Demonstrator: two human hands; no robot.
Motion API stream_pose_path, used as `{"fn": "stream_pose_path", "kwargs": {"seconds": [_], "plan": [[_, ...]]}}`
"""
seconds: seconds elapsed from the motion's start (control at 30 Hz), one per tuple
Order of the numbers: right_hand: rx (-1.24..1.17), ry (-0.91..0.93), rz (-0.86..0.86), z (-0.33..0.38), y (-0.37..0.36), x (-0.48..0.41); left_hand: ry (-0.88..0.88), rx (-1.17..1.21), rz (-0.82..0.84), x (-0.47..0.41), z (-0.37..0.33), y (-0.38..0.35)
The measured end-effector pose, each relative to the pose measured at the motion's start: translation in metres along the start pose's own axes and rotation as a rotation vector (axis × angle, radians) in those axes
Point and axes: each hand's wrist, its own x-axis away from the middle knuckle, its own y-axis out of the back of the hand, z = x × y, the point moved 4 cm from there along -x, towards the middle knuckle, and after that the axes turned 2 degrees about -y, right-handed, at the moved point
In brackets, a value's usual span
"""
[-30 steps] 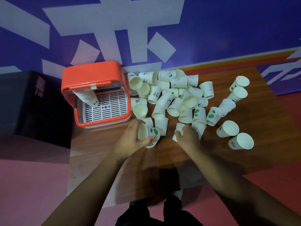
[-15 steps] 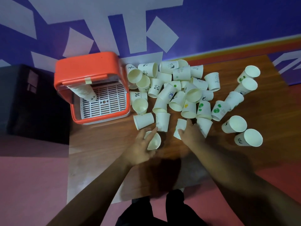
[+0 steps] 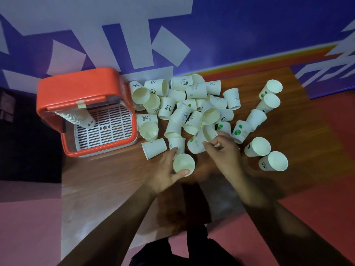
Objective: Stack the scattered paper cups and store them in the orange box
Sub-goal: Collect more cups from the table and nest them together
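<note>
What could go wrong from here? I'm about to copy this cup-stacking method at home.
The right hand lifts a cup from the edge of a tight pile; cups leaning there may tumble. Two loose cups lie on their sides near the table's right edge and could roll off if bumped. The left hand has only a fingertip grip on its open cup, which might slip or crush.

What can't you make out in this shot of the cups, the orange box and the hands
Head view, the only one:
- Stack in the orange box: its far end sits under the lid, so the cup count is unreadable.
- Cup in the left hand: fingers cover its side; any print is hidden.
- Cup at the right hand: motion blur; the grip is unclear.
- Pile of cups: lower ones are covered by upper ones.
</note>
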Motion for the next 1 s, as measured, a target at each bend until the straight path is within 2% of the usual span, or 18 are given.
{"fn": "stream_pose_path", "kwargs": {"seconds": [0.1, 0.2, 0.3, 0.47, 0.63, 0.7, 0.77, 0.83, 0.93, 1.0], "plan": [[-0.050, 0.067, 0.132, 0.026, 0.001, 0.005, 0.060, 0.054, -0.206, -0.001, 0.014, 0.035], [0.039, 0.084, 0.327, 0.034, -0.010, 0.022, 0.094, -0.196, -0.340, -0.007, 0.036, 0.071], [0.182, 0.078, 0.399, 0.027, -0.024, 0.036, 0.135, -0.405, -0.322, -0.020, 0.050, 0.085], [0.417, 0.212, 0.466, 0.010, -0.050, 0.046, 0.128, -0.577, -0.228, -0.037, 0.061, 0.076], [0.403, 0.073, 0.576, -0.008, -0.060, 0.047, 0.140, -0.658, -0.188, -0.042, 0.070, 0.063], [0.286, -0.013, 0.521, -0.013, -0.048, 0.040, 0.133, -0.648, -0.165, -0.042, 0.072, 0.059], [0.269, -0.037, 0.255, -0.028, -0.027, 0.026, 0.125, -0.593, -0.158, -0.038, 0.068, 0.054], [0.432, -0.107, 0.038, -0.055, -0.004, 0.013, 0.124, -0.455, -0.202, -0.032, 0.060, 0.049], [0.734, -0.346, 0.011, -0.102, 0.022, 0.002, 0.210, -0.192, -0.257, -0.018, 0.058, 0.049], [0.827, -0.424, 0.029, -0.122, 0.030, 0.005, 0.250, -0.071, -0.246, -0.008, 0.056, 0.051]]}}
